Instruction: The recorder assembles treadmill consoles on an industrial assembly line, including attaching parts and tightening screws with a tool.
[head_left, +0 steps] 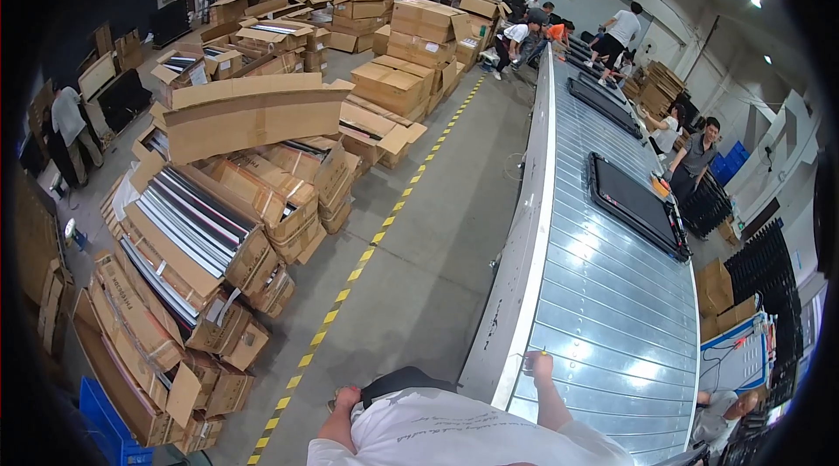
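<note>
Head view: right hand (pixel 540 365) resting on near edge of conveyor belt (pixel 603 309), grip pinched narrow on small yellow-tipped tool (pixel 543 350). Left hand (pixel 346 397) low by hip, grip unclear. Likely waiting; black flat panel (pixel 635 204) well up belt. Open cardboard boxes (pixel 197 239) left, packed with flat panels on edge.

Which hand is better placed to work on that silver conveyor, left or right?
Probably the right. The right hand already rests on the conveyor near its white edge, its fingers seemingly pinching something small and yellow. The left hand hangs low over the grey floor, off the conveyor.
</note>
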